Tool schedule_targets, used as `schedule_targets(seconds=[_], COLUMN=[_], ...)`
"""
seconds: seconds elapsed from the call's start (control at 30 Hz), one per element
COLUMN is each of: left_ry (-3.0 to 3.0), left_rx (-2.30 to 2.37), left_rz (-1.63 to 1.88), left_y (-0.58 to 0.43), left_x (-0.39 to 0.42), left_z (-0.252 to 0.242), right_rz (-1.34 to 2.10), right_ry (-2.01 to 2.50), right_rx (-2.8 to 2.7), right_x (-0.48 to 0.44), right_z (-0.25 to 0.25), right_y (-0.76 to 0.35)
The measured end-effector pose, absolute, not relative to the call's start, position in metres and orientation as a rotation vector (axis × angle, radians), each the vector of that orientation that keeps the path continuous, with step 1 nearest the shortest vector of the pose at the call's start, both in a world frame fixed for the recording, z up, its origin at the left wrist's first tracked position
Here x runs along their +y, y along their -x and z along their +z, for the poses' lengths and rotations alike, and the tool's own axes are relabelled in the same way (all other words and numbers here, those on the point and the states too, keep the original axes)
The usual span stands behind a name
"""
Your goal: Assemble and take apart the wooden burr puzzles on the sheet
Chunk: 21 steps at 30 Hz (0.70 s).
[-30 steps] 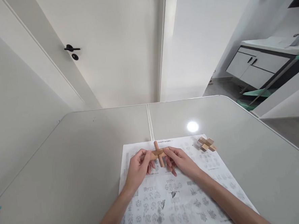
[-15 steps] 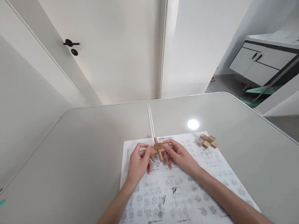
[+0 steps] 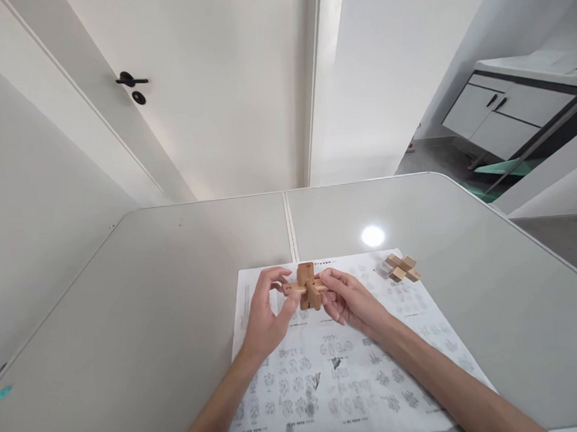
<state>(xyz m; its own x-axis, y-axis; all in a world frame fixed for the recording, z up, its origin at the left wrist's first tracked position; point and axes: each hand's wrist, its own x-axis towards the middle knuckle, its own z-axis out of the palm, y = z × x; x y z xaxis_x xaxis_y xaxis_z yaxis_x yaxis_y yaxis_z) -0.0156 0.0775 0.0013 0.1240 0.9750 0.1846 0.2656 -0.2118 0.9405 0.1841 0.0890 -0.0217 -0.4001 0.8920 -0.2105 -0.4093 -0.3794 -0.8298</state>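
Note:
A wooden interlocking puzzle (image 3: 306,275), with crossed bars and a broad upright piece, is held just above a printed sheet (image 3: 347,382). My right hand (image 3: 349,297) pinches its right arm between thumb and fingers. At the other side, my left hand (image 3: 270,315) has its thumb against the lower left of the puzzle and other fingers at the end of the left bar. The left index finger is raised over that bar. Small dark marks show on the wood. A second wooden cross-shaped puzzle (image 3: 402,268) rests on the sheet's upper right corner.
The sheet, covered in small diagrams, lies on a grey table (image 3: 129,330) with a seam down its middle. Beyond the table's far edge is a pale door with a black handle (image 3: 131,79). A white cabinet (image 3: 501,108) stands at far right.
The puzzle in my hands has been turned, so a broad upright piece faces me instead of a round rod. My left index finger has lifted away from it.

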Motion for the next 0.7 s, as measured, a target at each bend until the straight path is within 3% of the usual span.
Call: schedule_targets(seconds=[0.23, 0.4, 0.7], left_ry=[-1.637, -1.577, -1.472], left_rx=[1.124, 1.297, 1.210], left_rz=[0.900, 1.019, 0.866], left_y=[0.013, 0.012, 0.011], left_x=[0.072, 0.075, 0.076], left_z=[0.001, -0.002, -0.002], right_rz=[2.021, 2.052, 1.920], right_ry=[0.849, 0.822, 0.883], right_rx=[-0.830, -0.799, -0.941], right_x=[0.090, 0.091, 0.092], right_z=[-0.016, -0.010, -0.015], right_y=[-0.186, -0.190, -0.188])
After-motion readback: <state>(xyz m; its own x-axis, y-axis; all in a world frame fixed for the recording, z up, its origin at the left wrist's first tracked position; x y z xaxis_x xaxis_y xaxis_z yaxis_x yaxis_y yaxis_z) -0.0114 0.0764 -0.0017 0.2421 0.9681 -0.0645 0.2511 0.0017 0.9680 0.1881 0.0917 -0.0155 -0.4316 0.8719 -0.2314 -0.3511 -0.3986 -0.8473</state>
